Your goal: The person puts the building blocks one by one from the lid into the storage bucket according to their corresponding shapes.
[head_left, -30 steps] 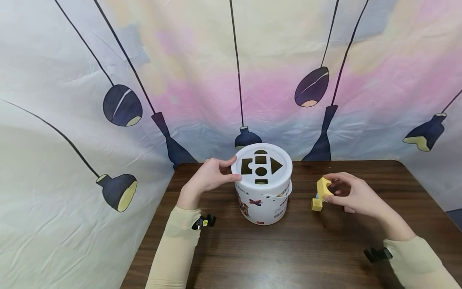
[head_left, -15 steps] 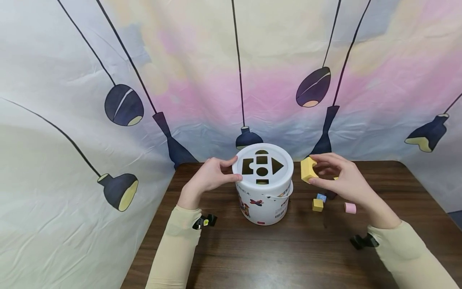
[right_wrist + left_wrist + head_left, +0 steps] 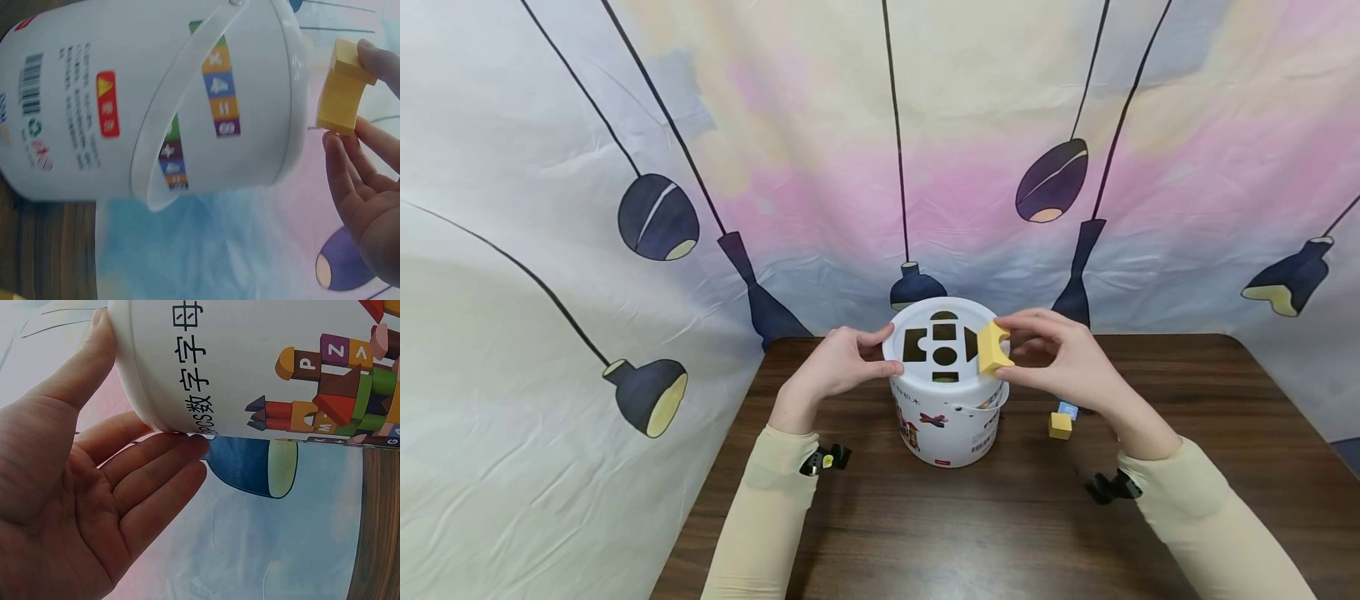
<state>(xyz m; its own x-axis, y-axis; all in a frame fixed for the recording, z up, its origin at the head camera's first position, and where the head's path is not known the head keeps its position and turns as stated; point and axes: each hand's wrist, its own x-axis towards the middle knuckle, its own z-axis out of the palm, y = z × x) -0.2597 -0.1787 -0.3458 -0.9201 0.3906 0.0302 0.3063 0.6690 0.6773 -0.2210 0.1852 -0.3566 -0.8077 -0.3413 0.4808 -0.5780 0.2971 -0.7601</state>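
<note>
A white bucket (image 3: 951,425) stands upright on the table, its white lid (image 3: 917,312) cut with several shaped holes. My left hand (image 3: 835,364) rests on the lid's left edge, thumb and fingers spread fairly straight against the rim. In the left wrist view, the left palm (image 3: 81,475) faces the camera with nothing inside it. My right hand (image 3: 1063,354) pinches a yellow arch block (image 3: 991,348) between thumb and fingertips. That block overlaps the lid's right side and partly hides the triangular hole (image 3: 971,343). In the right wrist view the block (image 3: 344,90) appears just above the lid, with a gap between them.
A yellow cube (image 3: 1060,426) and a blue block (image 3: 1068,409) lie on the brown table (image 3: 1000,525), right of the bucket. The bucket's handle (image 3: 181,94) hangs down its side. A patterned cloth (image 3: 820,167) hangs behind the table.
My right hand has lifted the yellow arch block from beside the small blocks and carried it left to the lid. The left hand stays at the rim.
</note>
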